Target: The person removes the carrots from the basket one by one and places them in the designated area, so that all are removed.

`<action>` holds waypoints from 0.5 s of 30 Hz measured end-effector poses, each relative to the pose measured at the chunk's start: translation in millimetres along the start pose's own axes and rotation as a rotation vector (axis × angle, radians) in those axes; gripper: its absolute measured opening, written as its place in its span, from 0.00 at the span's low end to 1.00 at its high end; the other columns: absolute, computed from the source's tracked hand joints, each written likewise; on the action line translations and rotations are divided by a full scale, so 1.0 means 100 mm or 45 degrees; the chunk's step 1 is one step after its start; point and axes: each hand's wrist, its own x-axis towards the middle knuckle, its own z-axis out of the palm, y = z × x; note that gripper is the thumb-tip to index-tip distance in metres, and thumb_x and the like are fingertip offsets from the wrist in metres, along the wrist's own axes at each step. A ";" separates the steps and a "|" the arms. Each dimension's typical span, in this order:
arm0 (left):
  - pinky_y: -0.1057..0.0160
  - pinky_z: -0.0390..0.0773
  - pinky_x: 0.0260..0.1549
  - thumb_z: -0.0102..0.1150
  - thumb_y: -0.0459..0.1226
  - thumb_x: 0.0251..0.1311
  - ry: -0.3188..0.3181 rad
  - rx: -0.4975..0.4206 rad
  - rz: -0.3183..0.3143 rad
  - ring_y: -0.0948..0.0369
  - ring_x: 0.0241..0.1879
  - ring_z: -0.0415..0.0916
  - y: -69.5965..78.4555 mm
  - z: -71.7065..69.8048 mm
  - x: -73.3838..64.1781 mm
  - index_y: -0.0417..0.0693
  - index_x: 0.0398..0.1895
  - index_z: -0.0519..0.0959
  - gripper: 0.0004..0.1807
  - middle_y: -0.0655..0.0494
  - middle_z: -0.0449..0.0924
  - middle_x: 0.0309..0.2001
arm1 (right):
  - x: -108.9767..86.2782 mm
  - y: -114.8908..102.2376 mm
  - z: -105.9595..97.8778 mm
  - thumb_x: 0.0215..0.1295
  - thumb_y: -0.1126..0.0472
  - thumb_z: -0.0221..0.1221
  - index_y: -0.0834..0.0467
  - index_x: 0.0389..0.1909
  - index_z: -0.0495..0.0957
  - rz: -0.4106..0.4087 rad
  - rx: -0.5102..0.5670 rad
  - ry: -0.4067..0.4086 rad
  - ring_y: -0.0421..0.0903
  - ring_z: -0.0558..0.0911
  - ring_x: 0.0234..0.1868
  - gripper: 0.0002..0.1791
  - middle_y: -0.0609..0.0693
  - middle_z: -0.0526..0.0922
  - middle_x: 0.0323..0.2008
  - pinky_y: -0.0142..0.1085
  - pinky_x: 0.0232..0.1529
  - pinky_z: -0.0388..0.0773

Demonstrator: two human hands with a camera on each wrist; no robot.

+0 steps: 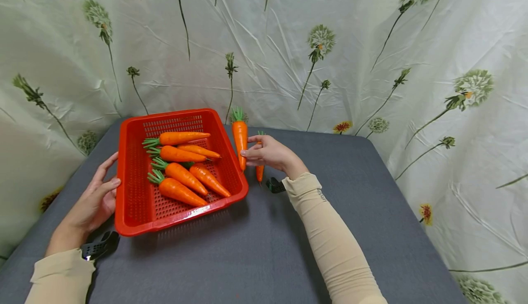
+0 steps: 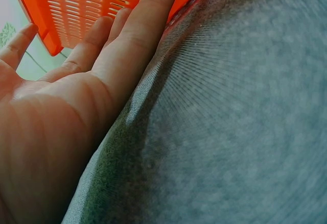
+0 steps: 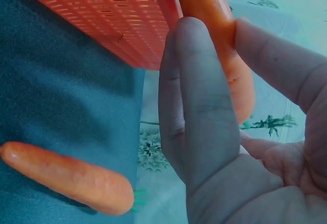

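Observation:
A red plastic basket (image 1: 136, 175) with slotted walls stands at the left, several orange carrots (image 1: 181, 189) with green tops lying in it. My left hand (image 1: 92, 201) is at its left side, thumb near the rim and fingers extended against the wall. In the left wrist view, the fingers (image 2: 130, 50) reach along the basket's slotted side (image 2: 87, 4). My right hand (image 1: 270, 155) pinches another carrot (image 1: 239, 136) between thumb and fingers, beside the basket's right rim, green top up. Behind that hand, one more carrot (image 1: 260, 172) lies on the grey cloth, partly hidden.
Grey cloth (image 1: 264, 258) covers the table. A white curtain (image 1: 280, 42) printed with dandelions hangs behind and around it. Black straps (image 1: 99, 246) sit at both wrists.

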 end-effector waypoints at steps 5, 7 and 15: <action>0.58 0.86 0.43 0.29 0.26 0.76 -0.019 -0.039 0.014 0.58 0.48 0.84 0.00 0.00 0.01 0.64 0.81 0.41 0.36 0.55 0.79 0.57 | -0.02 0.01 -0.03 0.70 0.65 0.61 0.61 0.74 0.56 0.002 0.021 0.013 0.45 0.86 0.40 0.36 0.60 0.81 0.53 0.51 0.63 0.75; 0.58 0.86 0.43 0.28 0.26 0.76 -0.025 -0.050 0.020 0.58 0.49 0.84 0.00 0.01 0.01 0.64 0.81 0.40 0.36 0.54 0.79 0.57 | -0.02 0.02 -0.04 0.69 0.65 0.61 0.61 0.74 0.56 0.007 0.048 0.017 0.45 0.85 0.41 0.36 0.60 0.80 0.53 0.51 0.63 0.75; 0.57 0.86 0.43 0.28 0.26 0.76 -0.039 -0.074 0.025 0.58 0.49 0.84 0.00 0.00 0.01 0.63 0.81 0.40 0.36 0.54 0.79 0.57 | -0.04 0.06 -0.07 0.70 0.66 0.60 0.62 0.74 0.55 0.021 0.049 0.025 0.45 0.84 0.39 0.36 0.58 0.80 0.49 0.42 0.53 0.83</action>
